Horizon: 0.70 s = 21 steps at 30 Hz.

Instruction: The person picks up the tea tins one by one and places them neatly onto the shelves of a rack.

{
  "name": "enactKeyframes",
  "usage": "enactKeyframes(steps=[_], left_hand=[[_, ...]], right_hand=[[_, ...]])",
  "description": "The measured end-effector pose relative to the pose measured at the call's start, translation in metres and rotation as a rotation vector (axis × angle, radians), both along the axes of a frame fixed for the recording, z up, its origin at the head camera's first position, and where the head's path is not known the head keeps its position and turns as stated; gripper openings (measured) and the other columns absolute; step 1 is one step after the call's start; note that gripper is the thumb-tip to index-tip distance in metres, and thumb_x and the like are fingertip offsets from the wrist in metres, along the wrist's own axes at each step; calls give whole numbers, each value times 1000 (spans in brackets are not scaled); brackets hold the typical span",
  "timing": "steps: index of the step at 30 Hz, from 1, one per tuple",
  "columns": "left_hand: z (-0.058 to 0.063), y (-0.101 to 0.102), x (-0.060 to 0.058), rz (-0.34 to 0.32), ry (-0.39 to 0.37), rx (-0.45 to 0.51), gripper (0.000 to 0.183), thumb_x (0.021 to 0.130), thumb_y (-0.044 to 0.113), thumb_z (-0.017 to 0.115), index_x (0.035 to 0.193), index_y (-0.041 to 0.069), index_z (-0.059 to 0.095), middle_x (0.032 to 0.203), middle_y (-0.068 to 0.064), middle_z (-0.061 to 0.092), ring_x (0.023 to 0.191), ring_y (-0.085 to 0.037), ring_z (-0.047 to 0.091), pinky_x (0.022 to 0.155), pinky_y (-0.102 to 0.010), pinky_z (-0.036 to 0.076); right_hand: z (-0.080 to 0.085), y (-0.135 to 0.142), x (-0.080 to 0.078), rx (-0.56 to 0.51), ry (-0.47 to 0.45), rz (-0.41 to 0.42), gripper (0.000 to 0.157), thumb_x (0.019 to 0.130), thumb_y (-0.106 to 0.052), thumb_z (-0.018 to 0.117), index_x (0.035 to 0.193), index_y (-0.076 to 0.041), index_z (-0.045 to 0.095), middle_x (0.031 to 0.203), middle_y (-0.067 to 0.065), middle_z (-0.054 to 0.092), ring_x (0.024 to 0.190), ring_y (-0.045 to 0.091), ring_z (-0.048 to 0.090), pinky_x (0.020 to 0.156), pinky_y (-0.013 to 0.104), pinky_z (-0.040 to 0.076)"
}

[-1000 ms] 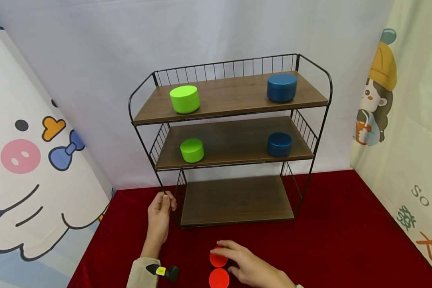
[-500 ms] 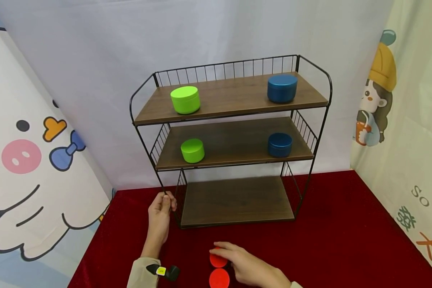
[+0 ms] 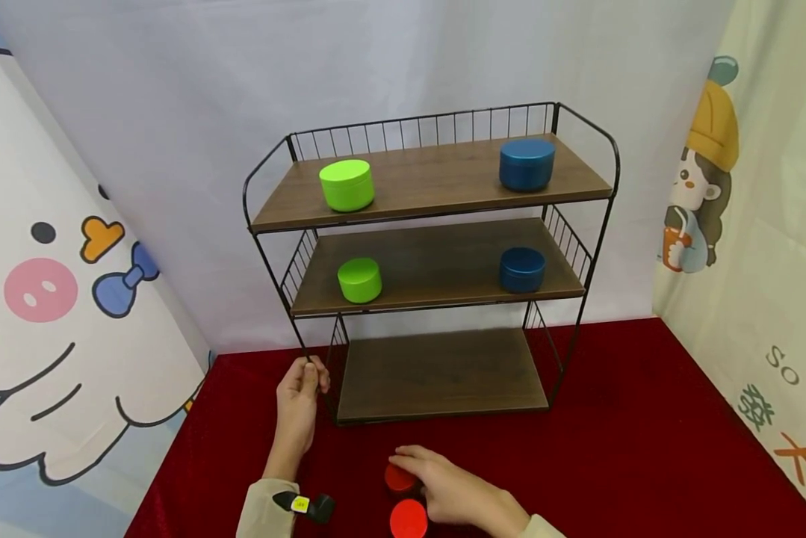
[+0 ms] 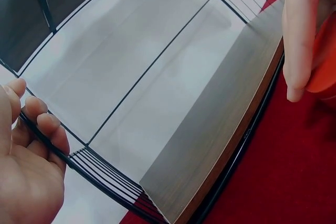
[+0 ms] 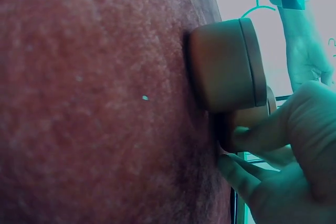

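Observation:
My left hand (image 3: 299, 394) grips the black wire post at the left side of a three-tier shelf (image 3: 443, 373); the left wrist view shows its fingers (image 4: 52, 129) curled round the metal. On the red cloth in front, my right hand (image 3: 453, 486) holds the farther of two round red tins (image 3: 400, 478), its fingers over the far side and part of the lid hidden. In the right wrist view the thumb (image 5: 257, 135) lies against that tin. The nearer red tin (image 3: 408, 518) stands just in front of it, lid up.
Two green tins, one on the top board (image 3: 346, 185) and one on the middle board (image 3: 359, 281), stand toward the left. Blue tins stand toward the right on the top (image 3: 527, 164) and middle boards (image 3: 522, 270). Printed curtains (image 3: 73, 299) hang around the red cloth (image 3: 645, 448).
The right hand has closed round the farther red tin and shifted slightly left and away; the tin has moved with it and its lid looks darker. The left hand stays on the post.

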<state>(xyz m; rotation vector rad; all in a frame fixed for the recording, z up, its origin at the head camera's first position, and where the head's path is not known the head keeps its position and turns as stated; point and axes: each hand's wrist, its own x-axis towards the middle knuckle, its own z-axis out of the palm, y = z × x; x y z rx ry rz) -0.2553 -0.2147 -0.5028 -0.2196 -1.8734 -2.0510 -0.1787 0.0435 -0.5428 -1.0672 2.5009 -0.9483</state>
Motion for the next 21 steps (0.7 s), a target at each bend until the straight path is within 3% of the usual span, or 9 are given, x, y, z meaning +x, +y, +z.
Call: enactKeyframes(steps=[4,12,21], left_hand=[[0,0,0,4,-4,-3,36,111,20,41,104,-15,48,79,-4,49,76,-14,50,73,-25,45],[1,1,0,1,0,1,35,111,19,41,103,-15,48,79,-5,49,76,-14,50,73,-24,45],[0,0,0,4,-6,-2,36,111,20,41,104,-15,48,80,-5,49,77,-14,50,73,-24,45]], right_hand=[[2,0,-2,19,-54,-15,69,87,15,63,151,-6,49,158,15,43,140,28,51,91,22,51],[2,-1,-6,36,-60,-36,64,91,-1,73,150,-5,50,157,15,44,142,32,48,108,40,49],[2,-1,-7,6,-65,-48,60,91,-6,76,147,-6,54,149,11,54,134,23,56,103,33,53]])
